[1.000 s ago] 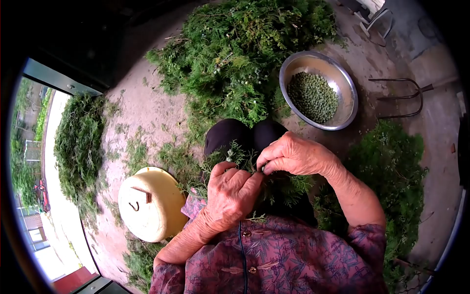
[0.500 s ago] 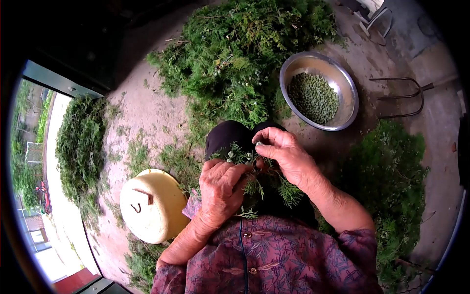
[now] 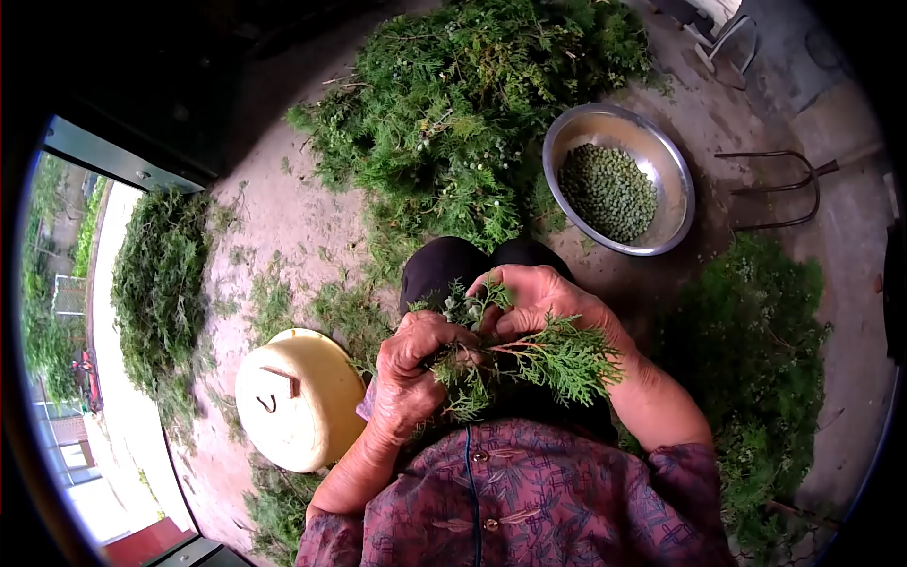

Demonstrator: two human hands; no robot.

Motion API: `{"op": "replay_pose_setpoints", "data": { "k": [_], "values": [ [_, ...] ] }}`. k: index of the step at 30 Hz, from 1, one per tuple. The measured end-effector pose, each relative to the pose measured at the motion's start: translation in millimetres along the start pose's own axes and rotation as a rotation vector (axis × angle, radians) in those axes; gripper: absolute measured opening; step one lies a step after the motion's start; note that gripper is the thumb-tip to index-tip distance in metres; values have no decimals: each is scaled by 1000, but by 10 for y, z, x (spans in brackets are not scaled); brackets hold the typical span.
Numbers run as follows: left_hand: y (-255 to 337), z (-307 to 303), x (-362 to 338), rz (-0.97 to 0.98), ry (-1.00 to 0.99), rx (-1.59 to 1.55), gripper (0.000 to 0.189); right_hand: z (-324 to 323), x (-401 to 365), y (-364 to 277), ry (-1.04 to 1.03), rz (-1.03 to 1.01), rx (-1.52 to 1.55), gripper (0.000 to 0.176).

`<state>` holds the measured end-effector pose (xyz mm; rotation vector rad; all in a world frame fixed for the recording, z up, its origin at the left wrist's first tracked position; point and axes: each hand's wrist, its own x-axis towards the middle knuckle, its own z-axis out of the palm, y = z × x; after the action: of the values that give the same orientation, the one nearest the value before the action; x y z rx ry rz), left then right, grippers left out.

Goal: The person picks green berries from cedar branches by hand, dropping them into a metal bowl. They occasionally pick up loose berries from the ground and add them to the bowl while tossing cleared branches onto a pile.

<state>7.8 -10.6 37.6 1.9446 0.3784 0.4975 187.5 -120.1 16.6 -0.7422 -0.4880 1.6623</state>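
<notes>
Left grip snug around leafy sprig (right grip half-open, alongside)

Left-side glare, black fisheye corners

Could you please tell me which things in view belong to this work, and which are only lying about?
Probably for the work:
green sprig, held in the left hand, with the right hand at it
metal bowl with green berries
large leafy pile ahead

Probably just lying about:
pale yellow tub
pronged metal tool
</notes>
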Motion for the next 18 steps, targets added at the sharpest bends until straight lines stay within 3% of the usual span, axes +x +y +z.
{"op": "replay_pose_setpoints", "data": {
  "k": [8, 12, 15, 16, 18],
  "values": [
    [-29, -15, -25, -95, -14, -120, 8, 121, 58, 149, 116, -52, -131, 29],
    [-90, -35, -30, -80, 55, -91, 16, 140, 39, 165, 242, -53, -190, 19],
    [-48, -56, -21, -158, 117, -51, 17, 114, 0, 15, 298, -72, -453, 17],
    [-80, -76, -27, -163, 125, -110, 18, -10, -24, -39, 311, -207, -766, 19],
    [-133, -92, -35, -264, 174, -246, 20, -238, -60, -78, 481, -253, -599, 19]
  ]
}}
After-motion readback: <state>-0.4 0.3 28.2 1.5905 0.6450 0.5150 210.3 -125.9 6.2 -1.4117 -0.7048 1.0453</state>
